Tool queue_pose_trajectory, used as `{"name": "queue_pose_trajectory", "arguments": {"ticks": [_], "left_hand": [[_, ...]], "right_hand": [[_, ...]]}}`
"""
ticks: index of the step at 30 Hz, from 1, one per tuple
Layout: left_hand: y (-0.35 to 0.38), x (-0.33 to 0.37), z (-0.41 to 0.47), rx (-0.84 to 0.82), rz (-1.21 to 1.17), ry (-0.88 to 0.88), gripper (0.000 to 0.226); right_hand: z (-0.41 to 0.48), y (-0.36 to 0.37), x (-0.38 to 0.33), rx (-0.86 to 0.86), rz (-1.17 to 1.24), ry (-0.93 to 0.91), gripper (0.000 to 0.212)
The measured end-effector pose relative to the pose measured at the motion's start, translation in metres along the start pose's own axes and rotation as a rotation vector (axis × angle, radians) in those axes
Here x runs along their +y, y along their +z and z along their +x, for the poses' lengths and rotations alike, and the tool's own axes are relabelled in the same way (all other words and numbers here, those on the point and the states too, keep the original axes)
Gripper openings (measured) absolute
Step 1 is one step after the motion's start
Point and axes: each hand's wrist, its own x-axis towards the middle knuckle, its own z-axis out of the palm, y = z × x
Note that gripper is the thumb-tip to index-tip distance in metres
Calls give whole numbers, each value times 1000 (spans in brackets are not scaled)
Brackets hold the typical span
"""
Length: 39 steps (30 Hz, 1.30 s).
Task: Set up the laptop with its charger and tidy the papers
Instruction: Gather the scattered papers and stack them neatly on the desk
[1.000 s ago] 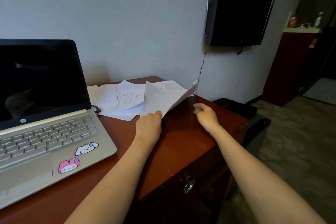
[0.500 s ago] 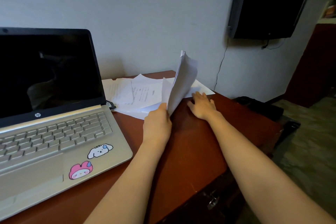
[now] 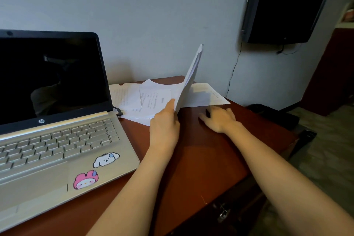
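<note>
A silver laptop (image 3: pixel 57 140) stands open on the brown desk (image 3: pixel 206 159) at the left, its screen dark, with a black charger plug (image 3: pixel 119 111) in its right side. White papers (image 3: pixel 151 97) lie scattered behind my hands. My left hand (image 3: pixel 164 126) pinches a few sheets (image 3: pixel 189 78) by their lower corner and holds them nearly upright. My right hand (image 3: pixel 218 118) rests flat on the desk with fingers spread, just in front of a flat sheet (image 3: pixel 208 95).
A dark television (image 3: pixel 287 4) hangs on the wall at the upper right, a thin cable (image 3: pixel 232 74) running down from it. A black bag (image 3: pixel 272 114) lies on the floor beyond the desk's right edge. A drawer latch (image 3: pixel 222 213) shows on the desk front.
My left hand has lifted the sheets from lying low to nearly upright. My right hand has come down from hovering to rest flat on the desk near the papers.
</note>
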Motion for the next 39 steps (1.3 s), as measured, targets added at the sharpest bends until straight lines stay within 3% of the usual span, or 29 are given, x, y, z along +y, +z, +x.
{"name": "queue_pose_trajectory", "arguments": {"ticks": [7,12,16,22,28,30,34,39], "left_hand": [[-1,-5,-6,-14,1,-26,43],[7,-12,-2,29,-164,-190,22],[12,-14,3,35,-206,-276,13],[12,-17,7,138,-275,-288,21],[10,-12,7,200,-291,-253,17],[10,-11,4,189,-287,-239,21],[11,-12,3,182,-300,-219,23],[18,-19,7,126,-307,-324,16]], "right_hand": [[0,2,5,6,100,76,65],[16,3,12,-35,123,139,64],[25,3,15,-103,87,125,65],[24,-8,19,6,-171,7,63],[1,-23,16,50,-214,-50,50],[-3,-21,21,37,-117,-21,43],[4,-4,34,203,414,225,34],[31,-9,39,254,573,561,67]]}}
